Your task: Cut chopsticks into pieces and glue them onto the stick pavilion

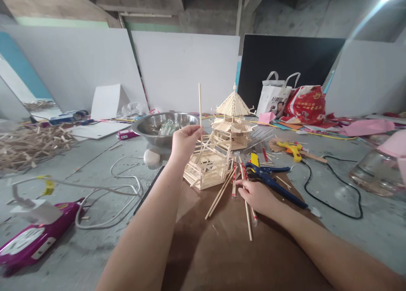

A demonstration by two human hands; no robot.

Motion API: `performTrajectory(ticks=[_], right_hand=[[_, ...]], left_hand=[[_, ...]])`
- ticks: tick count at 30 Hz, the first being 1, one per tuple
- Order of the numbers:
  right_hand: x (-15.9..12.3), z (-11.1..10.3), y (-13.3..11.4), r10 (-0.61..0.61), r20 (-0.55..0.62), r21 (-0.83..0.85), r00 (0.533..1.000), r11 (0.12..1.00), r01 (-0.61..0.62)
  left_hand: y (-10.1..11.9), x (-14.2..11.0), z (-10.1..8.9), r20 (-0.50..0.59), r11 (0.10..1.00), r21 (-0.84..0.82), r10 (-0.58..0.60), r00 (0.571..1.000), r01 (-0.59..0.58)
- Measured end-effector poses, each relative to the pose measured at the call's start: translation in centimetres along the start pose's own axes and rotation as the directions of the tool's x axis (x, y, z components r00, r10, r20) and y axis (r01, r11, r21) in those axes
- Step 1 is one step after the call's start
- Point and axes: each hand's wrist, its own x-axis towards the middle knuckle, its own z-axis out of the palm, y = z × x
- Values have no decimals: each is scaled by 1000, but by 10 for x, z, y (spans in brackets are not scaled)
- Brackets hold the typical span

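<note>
My left hand [187, 141] pinches a wooden chopstick [200, 102] upright, its lower end beside the low stick frame [207, 168]. Behind that frame stands a two-tiered stick pavilion [233, 122] with a pointed roof. My right hand [256, 196] lies over loose chopsticks [248, 223] on the brown board [209, 248], fingers stretched out and touching them. Some chopsticks there are in clear wrappers with red print [234, 185]. Blue-handled cutters [275, 183] lie just beyond my right hand, partly behind it.
A steel bowl [149, 128] stands behind my left hand. A yellow glue gun [293, 149] with a black cord is at right, near a glass jar [374, 177]. A purple power strip [41, 231] and white cable lie at left, below a stick heap [31, 145]. Bags [304, 105] stand behind.
</note>
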Motion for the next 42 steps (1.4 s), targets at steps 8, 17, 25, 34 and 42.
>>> performTrajectory(ticks=[8,17,25,34,42], right_hand=[[4,6,1,-7,-23,-95,1000,995,4],[3,8,-2,28,-63,-197,998,980,-40],[2,8,-2,23,-80,-236,997,971,-41],[1,8,-3,-7,-69,-242,998,970,-10],[-2,8,-4,-39,-71,-229,997,973,22]], left_hand=[[-4,2,-1,7,1000,-2,8,1000,-8],[-5,2,0,3,1000,-8,10,1000,-10],[-8,3,-1,-1,1000,-21,22,1000,-22],[-8,3,-1,-10,1000,-16,25,1000,-25],[1,3,0,-143,982,-140,105,984,-125]])
